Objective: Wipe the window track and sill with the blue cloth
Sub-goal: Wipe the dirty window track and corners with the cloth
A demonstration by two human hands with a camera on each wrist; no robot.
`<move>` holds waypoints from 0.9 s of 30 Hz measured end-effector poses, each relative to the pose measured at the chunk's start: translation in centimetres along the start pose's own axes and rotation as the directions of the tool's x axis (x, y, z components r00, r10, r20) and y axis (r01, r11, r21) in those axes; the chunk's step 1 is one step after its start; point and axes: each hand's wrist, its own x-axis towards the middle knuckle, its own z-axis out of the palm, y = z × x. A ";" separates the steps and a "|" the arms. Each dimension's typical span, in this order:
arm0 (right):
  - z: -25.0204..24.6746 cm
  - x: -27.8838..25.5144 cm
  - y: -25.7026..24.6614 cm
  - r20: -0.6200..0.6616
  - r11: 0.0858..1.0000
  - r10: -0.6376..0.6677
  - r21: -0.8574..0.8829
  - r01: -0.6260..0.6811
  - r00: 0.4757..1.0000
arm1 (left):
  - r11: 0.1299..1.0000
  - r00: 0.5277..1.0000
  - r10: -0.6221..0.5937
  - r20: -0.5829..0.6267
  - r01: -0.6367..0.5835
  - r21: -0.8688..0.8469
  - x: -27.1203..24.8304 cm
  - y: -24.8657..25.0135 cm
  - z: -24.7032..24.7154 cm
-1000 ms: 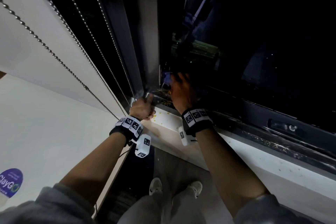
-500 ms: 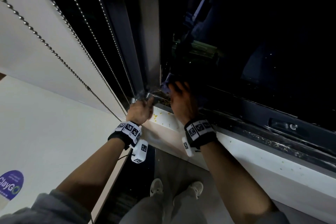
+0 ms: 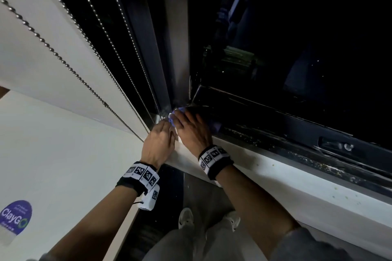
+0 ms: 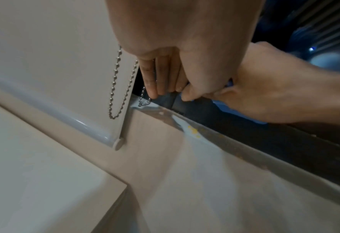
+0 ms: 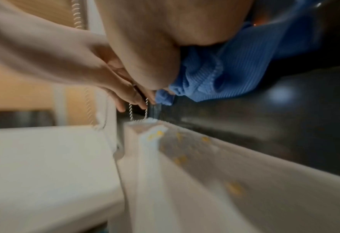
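R hand [image 3: 192, 131] dropped to bottom corner of window frame [image 3: 177, 70], pressing blue cloth [image 3: 172, 115] flat. L hand [image 3: 158, 144] uncurled, fingertips alongside. Corner wipe underway.

Cramped leftward — bead chain [image 4: 113, 88] and upright frame [image 3: 176, 38] close in; sill [image 3: 297, 186] rightward free.

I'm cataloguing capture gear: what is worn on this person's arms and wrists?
Left band and right band: black, tiled with white squares of black marker patterns. A white box with a short black cable hangs under the left one. Sleeves are grey.
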 end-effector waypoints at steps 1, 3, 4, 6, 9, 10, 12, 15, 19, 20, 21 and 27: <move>0.2 -0.7 0.4 0.002 1.000 0.007 -0.013 -0.007 1.000 | 1.000 1.000 0.005 0.012 -0.005 0.006 -0.2 -0.1 -0.1; -0.2 -2.5 1.3 -0.019 0.994 0.064 -0.093 -0.065 0.998 | 1.000 0.999 -0.002 0.038 0.002 0.008 -0.6 -0.1 -0.4; -0.5 -3.4 1.6 -0.039 0.987 0.075 -0.138 -0.080 0.996 | 1.000 0.999 -0.002 0.039 0.002 0.005 -0.7 -0.1 -0.5; -1.7 -4.0 2.0 -0.051 0.978 0.090 -0.184 -0.098 0.995 | 1.000 1.000 0.009 0.023 -0.009 -0.008 -0.7 -0.1 -0.8; -2.6 -2.0 1.1 -0.035 0.983 0.096 -0.156 -0.100 0.995 | 0.999 0.999 0.040 -0.036 -0.041 -0.015 -0.3 0.4 -1.0; -2.5 -0.9 0.7 -0.013 0.988 0.083 -0.132 -0.084 0.996 | 0.999 0.997 0.048 -0.057 -0.049 -0.013 -0.1 0.7 -0.9; -1.8 0.4 0.3 0.039 0.990 0.059 -0.132 -0.053 0.998 | 0.998 0.996 0.060 -0.068 -0.061 0.000 0.2 1.3 -0.4; -1.4 -0.9 1.0 0.096 0.986 0.108 -0.140 -0.094 0.989 | 0.998 0.998 0.066 -0.023 -0.067 -0.006 0.5 1.3 0.3; -2.7 -5.0 3.0 0.117 0.965 0.201 -0.193 -0.176 0.973 | 0.995 0.995 0.097 -0.003 -0.097 -0.001 0.8 1.7 0.3; -3.1 -5.9 3.5 0.121 0.962 0.221 -0.191 -0.196 0.968 | 0.994 0.994 0.113 0.000 -0.113 0.001 1.0 2.0 0.3; -3.5 -6.7 4.0 0.127 0.958 0.249 -0.181 -0.224 0.960 | 0.993 0.993 0.116 0.008 -0.116 -0.004 1.3 2.2 0.2; -9.7 -7.0 4.3 -0.038 0.930 0.367 0.040 -0.365 0.930 | 0.991 0.991 0.132 0.023 -0.132 -0.011 2.3 2.7 0.4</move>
